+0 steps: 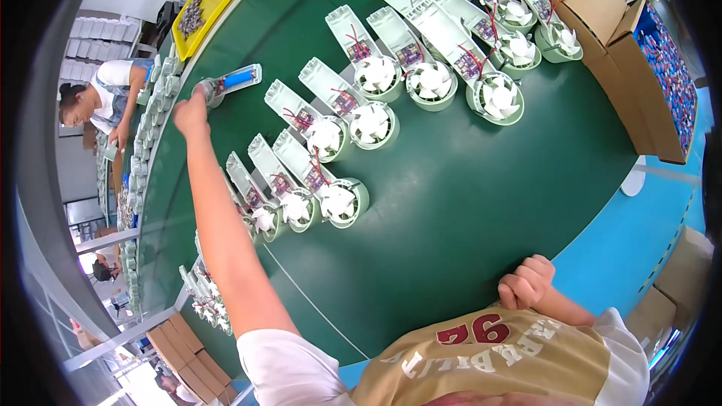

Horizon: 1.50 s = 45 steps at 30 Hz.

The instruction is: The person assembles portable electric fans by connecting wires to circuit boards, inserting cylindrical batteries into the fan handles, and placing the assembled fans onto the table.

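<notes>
Tan jersey (459, 357) lies nearest. Near the yellow tray (213, 28), the left hand's (192, 113) fingers look closed on 1 pale unit (236, 80); the right hand (526, 283), fisted, sits well apart from that tray. Likely light, stiff, slick: best held by its round end.

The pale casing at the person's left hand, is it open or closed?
Open: the blue cylinder inside the pale casing at the left hand shows uncovered from above.
</notes>
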Each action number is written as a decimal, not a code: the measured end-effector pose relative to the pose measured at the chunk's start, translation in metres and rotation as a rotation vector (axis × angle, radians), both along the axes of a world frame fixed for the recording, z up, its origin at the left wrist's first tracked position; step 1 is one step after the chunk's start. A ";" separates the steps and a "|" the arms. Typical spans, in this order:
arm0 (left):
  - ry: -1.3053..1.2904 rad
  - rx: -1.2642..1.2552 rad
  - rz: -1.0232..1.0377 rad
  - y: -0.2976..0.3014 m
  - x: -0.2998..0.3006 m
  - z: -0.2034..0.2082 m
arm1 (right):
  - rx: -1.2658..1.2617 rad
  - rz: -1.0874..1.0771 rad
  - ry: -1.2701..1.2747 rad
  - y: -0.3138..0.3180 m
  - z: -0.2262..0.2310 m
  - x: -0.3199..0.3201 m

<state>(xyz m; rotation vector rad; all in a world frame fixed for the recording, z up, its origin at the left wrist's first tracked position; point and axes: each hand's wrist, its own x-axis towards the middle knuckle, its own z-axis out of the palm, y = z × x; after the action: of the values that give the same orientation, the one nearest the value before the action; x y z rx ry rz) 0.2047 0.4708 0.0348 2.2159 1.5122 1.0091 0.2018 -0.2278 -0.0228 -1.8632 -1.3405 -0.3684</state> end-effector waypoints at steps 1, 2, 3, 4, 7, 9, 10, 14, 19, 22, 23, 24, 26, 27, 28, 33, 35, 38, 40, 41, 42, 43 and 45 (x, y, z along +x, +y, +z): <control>0.092 0.262 -0.090 -0.015 -0.012 0.007 | 0.007 0.018 -0.014 0.002 -0.001 0.002; -0.014 0.170 -0.302 -0.075 -0.001 0.016 | -0.006 0.008 -0.029 -0.001 -0.004 0.004; -0.134 0.070 -0.510 -0.156 0.008 0.035 | -0.036 -0.028 -0.033 -0.003 -0.001 0.007; -0.006 -0.034 -0.490 -0.220 -0.009 0.052 | -0.015 -0.012 -0.044 -0.004 -0.006 0.008; 0.194 0.364 -0.734 -0.352 -0.057 0.040 | 0.002 0.019 -0.069 -0.002 -0.005 0.008; 0.294 0.370 -0.788 -0.389 -0.072 0.024 | 0.020 0.040 -0.078 -0.002 -0.002 0.009; 0.298 0.374 -0.688 -0.404 -0.076 0.014 | 0.023 0.059 -0.079 -0.002 -0.001 0.009; 0.231 0.345 -0.642 -0.438 -0.106 -0.006 | -0.014 0.069 -0.071 0.000 0.004 0.008; 0.036 0.263 -0.745 -0.472 -0.157 -0.014 | -0.063 0.030 0.028 0.007 0.014 0.002; -0.181 0.109 -0.881 -0.474 -0.181 -0.023 | -0.132 0.055 0.231 0.014 0.026 0.007; -0.203 0.069 -0.921 -0.475 -0.185 -0.019 | -0.148 0.093 0.378 0.016 0.033 0.009; -0.202 0.050 -0.906 -0.476 -0.189 -0.016 | -0.178 0.151 0.463 0.021 0.045 0.012; -0.188 0.002 -1.222 -0.473 -0.192 -0.013 | -0.167 0.273 0.455 0.040 0.067 0.024; -0.171 -0.033 -1.292 -0.474 -0.188 -0.010 | -0.126 0.341 0.366 0.053 0.074 0.029; -0.185 -0.055 -1.283 -0.474 -0.186 -0.007 | -0.160 0.393 0.315 0.064 0.082 0.029; -0.118 -0.017 -1.434 -0.461 -0.174 -0.004 | -0.329 0.612 0.103 0.095 0.059 0.023; -0.015 0.161 -1.315 -0.455 -0.181 -0.004 | -0.413 0.600 0.103 0.088 0.061 0.020; -0.077 0.175 -1.099 -0.461 -0.195 -0.009 | -0.486 0.560 0.155 0.075 0.060 0.013; -0.124 0.137 -1.032 -0.471 -0.202 -0.018 | -0.489 0.534 0.202 0.068 0.059 0.010; -0.107 0.142 -0.933 -0.476 -0.203 -0.018 | -0.504 0.538 0.304 0.066 0.060 0.009; -0.088 0.146 -0.836 -0.481 -0.203 -0.018 | -0.519 0.538 0.406 0.064 0.062 0.008; -0.067 0.213 -0.823 -0.483 -0.202 -0.015 | -0.533 0.538 0.408 0.062 0.064 0.007; -0.118 0.178 -0.760 -0.496 -0.207 -0.015 | -0.489 0.473 0.496 0.063 0.069 0.004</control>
<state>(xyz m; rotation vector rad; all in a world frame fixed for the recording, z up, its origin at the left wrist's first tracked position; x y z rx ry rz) -0.0027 -0.0249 0.0203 2.4681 0.4448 0.9971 0.2060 -0.1644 0.0463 -1.7600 -1.5310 0.6774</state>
